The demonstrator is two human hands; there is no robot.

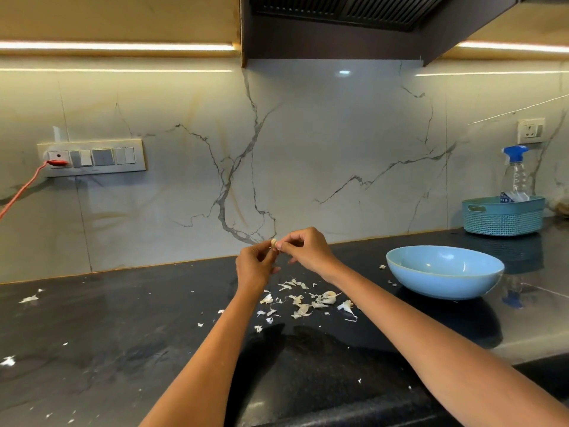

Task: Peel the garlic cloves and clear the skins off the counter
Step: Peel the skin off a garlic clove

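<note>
A garlic clove (273,242) is held up in the middle of the frame, above the black table (123,334), pinched between both hands. The left hand (256,264) has its fingers curled round the clove from below and the left, while the right hand (308,249) nips its upper right side with thumb and fingertips, the two hands touching at the clove. Just below the hands, in the lower middle of the frame, garlic skins (303,303) lie scattered in a loose patch on the table, with smaller flakes strewn toward the lower left and a few bits near the far left edge. To the right of the skins sits a light blue bowl (445,272); nothing shows on the part of its inside that is visible. Behind it, at the right edge, a teal basket (503,215) holds a spray bottle (517,174) with a blue trigger head. On the marble backsplash (308,149), a switch panel (92,157) sits at the left with a red plug and cord (27,186) trailing off the left edge, and a socket (531,131) sits at the upper right.
</note>
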